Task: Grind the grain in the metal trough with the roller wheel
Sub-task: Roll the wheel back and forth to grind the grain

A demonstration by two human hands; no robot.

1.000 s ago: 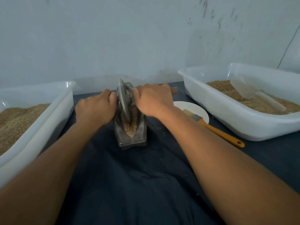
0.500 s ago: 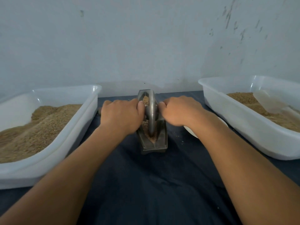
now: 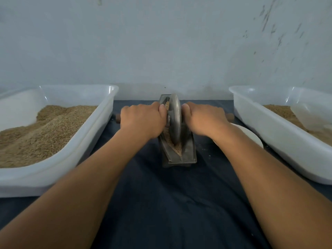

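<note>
Nearest: bare dark cloth (image 3: 161, 212) between the forearms, wrinkled, running up to the near end of the metal trough (image 3: 188, 155). Trough centred on the cloth, long axis pointing away toward the wall (image 3: 161, 42), far end close to the cloth's back edge. Grain (image 3: 177, 150) in the V-channel at the near end, more visible past the wheel at the far end. Roller wheel (image 3: 174, 119) upright in the channel, about mid-trough. Left hand (image 3: 142, 121) curled round the axle handle on the left, wooden tip (image 3: 118, 116) sticking out past the knuckles. Right hand (image 3: 204, 120) curled round the right handle, tip (image 3: 230, 116) showing. Thumbs just beside the wheel faces. Left tub (image 3: 100, 123) of grain: rim near the left handle tip, narrow strip of cloth between. Right tub (image 3: 260, 123): rim just beside the right tip, tighter. White plate (image 3: 251, 137) partly under the right forearm, next to the right tub. Clear scoop (image 3: 312, 115) lying in the right tub.
</note>
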